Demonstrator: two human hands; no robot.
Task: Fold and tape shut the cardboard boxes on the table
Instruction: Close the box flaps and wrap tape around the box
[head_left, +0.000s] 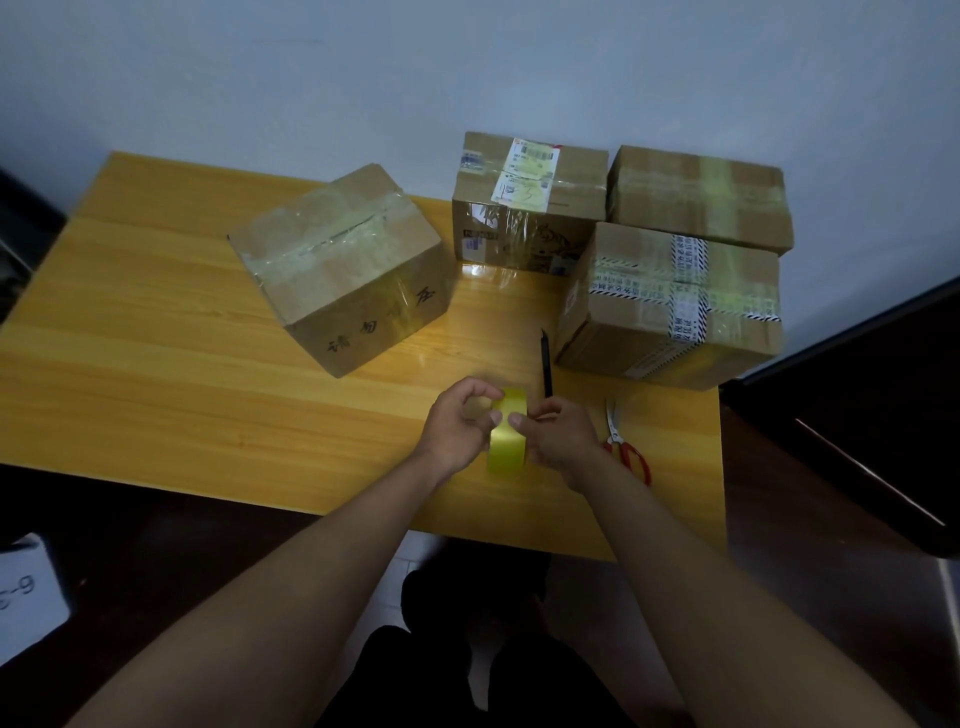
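While both hands work at the near middle of the worktop (156, 322), the left hand (460, 423) and right hand (558, 434) each have fingers curled on a roll of yellow tape (508, 434), held upright on edge between them just above the surface; the grip of each hand is clamped on the roll. Four cardboard boxes stand closed and taped. The large box (337, 265) sits left of centre, turned at an angle, with dark handwritten characters on its near side that cannot be read with certainty. The labelled box (524, 208) at the rear carries a white and yellow shipping label with barcodes, its print too small to read. The rear right box (701, 200) shows crossed bands of yellowish tape. The front right box (670, 306) bears white tape with black printed characters and striped edges, illegible here. A black pen (546, 364) lies between the roll and the front right box; red-handled scissors (626, 441) lie just right of the right hand. The worktop is yellow wood-grain laminate against a plain pale wall (467, 67). A white sheet (26, 597) at lower left reads in part "6".
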